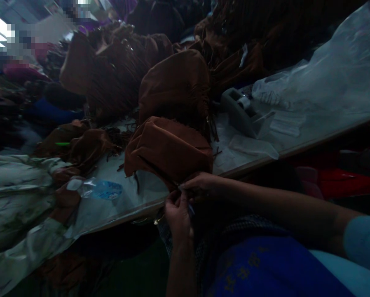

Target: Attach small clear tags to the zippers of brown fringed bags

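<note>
A brown fabric bag [172,144] with a dark zipper line along its near side lies at the table's front edge. My left hand [178,210] comes from below, its thumb and fingers pinched on the bag's near end, where the zipper finishes. Right beside it, my right hand [200,182] also pinches that end, with the fingertips of both hands meeting. A tiny shiny piece shows between them, too small and dark to name. Under my hands, a dark checked cloth hangs by my lap.
Brown fringed bags [175,82] are heaped behind. A grey tape dispenser [242,113] and clear plastic sheeting [333,78] are to the right. At left lies a clear bottle with a blue label [106,189], beside a co-worker's patterned sleeve [15,198]. The table edge [135,214] runs diagonally.
</note>
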`<state>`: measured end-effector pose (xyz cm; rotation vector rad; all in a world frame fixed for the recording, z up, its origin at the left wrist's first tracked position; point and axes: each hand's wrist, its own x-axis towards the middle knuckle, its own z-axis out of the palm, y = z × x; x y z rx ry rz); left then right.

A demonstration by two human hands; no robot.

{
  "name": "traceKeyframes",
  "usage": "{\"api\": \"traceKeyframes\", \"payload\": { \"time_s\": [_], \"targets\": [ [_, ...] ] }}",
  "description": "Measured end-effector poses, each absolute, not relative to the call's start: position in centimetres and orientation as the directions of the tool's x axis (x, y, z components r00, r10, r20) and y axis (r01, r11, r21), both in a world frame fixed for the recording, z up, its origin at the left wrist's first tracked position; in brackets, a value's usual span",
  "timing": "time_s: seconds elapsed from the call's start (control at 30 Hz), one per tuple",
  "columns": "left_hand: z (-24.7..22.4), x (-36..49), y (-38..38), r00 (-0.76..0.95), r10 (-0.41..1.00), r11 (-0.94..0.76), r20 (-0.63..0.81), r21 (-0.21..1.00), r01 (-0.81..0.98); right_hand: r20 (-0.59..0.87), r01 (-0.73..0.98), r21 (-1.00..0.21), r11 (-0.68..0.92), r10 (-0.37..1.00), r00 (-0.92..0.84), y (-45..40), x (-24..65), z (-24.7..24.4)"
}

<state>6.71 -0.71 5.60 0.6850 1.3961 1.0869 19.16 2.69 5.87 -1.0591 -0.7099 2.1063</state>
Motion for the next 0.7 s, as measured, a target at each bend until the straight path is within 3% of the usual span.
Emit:
{"api": "traceKeyframes", "payload": {
  "time_s": [0.13,0.43,0.7],
  "targets": [
    [5.8,6.7,-0.7,-0.152,0.907,0.370,-0.394,0.914,-0.165,-0.505,-0.316,-0.665,-0.677,0.719,-0.478,2.9,18.8,6.1],
    [4.2,5.4,-1.0,-0.176,0.973,0.162,-0.149,0.985,0.066,-0.419,-0.332,-0.789,-0.517,0.848,-0.323,2.9,17.7,5.0],
    [4.0,5.3,-1.4,-0.174,0.983,0.011,0.060,0.923,0.384,-0.417,-0.342,-0.798,-0.496,0.865,-0.279,3.0,17.1,4.6]
  ]
}}
